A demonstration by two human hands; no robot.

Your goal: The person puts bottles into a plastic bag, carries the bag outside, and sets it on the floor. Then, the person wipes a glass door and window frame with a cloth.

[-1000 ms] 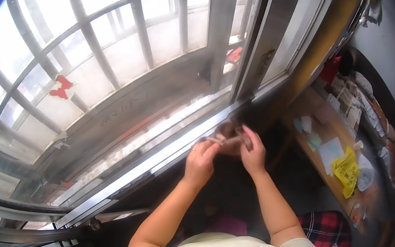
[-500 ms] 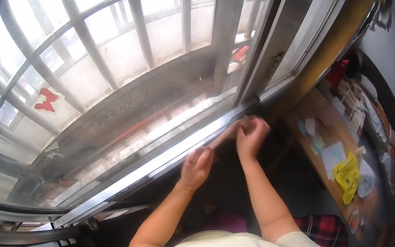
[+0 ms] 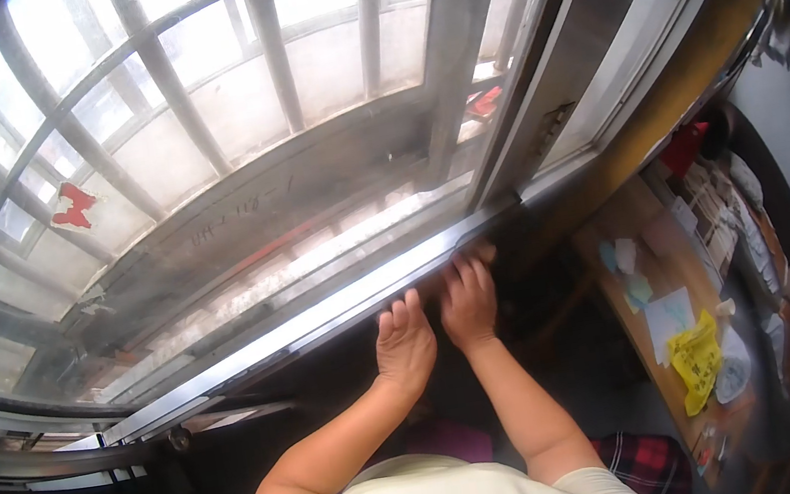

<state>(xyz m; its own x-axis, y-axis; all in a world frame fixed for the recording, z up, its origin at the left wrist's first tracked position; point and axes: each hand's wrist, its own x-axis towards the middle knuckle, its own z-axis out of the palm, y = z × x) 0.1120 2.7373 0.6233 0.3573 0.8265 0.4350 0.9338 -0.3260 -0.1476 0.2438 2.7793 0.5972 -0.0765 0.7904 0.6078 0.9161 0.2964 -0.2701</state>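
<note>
My left hand [image 3: 405,347] is at the inner edge of a metal window sill [image 3: 299,321], fingers close together and pointing up. Close on its right, my right hand [image 3: 469,305] has its fingers bent over a narrow brownish strip [image 3: 432,287]. The strip, dim and blurred, runs between the two hands along the sill's edge and shows past my right fingertips. Its material cannot be made out. The left fingertips meet its near end, and their grip is partly hidden.
Beyond the sill are a window pane and a barred grille [image 3: 277,51]. A sliding window frame [image 3: 540,126] rises at the right. On the right, a wooden table [image 3: 613,292] holds papers, a yellow plastic bag [image 3: 696,361] and clutter. Plaid cloth [image 3: 648,464] lies near my right elbow.
The strip was stretched slantwise between my raised hands. Both hands have drawn closer together; the right has come down and left, and its fist has loosened into longer fingers against the sill's edge.
</note>
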